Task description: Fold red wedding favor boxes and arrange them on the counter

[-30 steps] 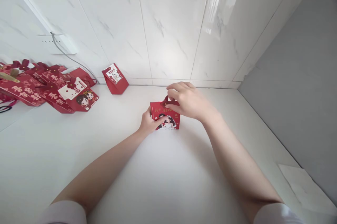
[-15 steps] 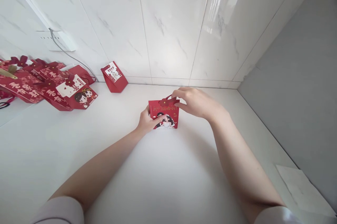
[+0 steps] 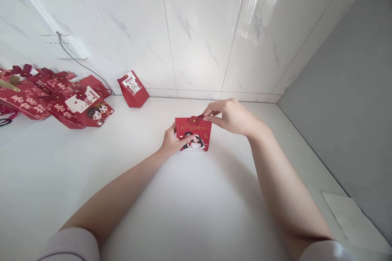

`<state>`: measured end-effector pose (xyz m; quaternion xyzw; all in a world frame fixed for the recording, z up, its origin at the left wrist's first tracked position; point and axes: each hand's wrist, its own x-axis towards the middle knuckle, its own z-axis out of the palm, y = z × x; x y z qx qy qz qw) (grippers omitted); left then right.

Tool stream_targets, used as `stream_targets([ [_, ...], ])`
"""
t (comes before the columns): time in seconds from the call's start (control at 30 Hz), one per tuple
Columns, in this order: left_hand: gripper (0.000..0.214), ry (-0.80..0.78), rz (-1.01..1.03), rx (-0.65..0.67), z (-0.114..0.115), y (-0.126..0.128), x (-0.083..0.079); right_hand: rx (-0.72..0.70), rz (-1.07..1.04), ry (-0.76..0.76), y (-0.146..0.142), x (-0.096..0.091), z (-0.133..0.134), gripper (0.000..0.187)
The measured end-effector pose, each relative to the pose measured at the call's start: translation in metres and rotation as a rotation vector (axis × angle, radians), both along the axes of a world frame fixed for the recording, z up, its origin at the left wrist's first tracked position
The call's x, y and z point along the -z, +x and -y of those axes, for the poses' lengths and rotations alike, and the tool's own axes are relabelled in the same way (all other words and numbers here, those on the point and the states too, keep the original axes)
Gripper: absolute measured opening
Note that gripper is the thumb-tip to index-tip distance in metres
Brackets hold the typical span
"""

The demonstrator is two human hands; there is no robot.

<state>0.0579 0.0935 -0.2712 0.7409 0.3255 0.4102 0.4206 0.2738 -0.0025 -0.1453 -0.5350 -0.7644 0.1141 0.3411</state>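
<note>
A small red gift box (image 3: 196, 132) printed with a cartoon bride and gold lettering stands upright on the white counter (image 3: 190, 204). My left hand (image 3: 173, 142) grips its lower left side, thumb across the front. A red flower-shaped closure tab (image 3: 193, 120) sits at the box's top edge. My right hand (image 3: 231, 116) pinches the strip behind that tab between thumb and forefinger.
A pile of several similar red boxes (image 3: 58, 99) lies at the far left against the tiled wall. One folded red box (image 3: 133, 88) leans on the wall behind it. A cable (image 3: 76, 65) runs from a wall socket. A grey panel (image 3: 352, 101) bounds the right.
My right hand has drawn back from over the box top to its right, and the flower tab now lies flat against the top edge. The left hand kept its hold.
</note>
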Motion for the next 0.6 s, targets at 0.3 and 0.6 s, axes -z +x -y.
stream_targets([
  [0.3,0.05,0.031,-0.044,0.019,0.006,-0.001,0.001,-0.126,-0.431,0.081,-0.027,0.007,-0.012,0.024],
  [0.6,0.05,0.04,-0.034,0.003,0.003,0.0,0.004,-0.118,-0.376,-0.242,-0.02,0.012,-0.017,0.027],
])
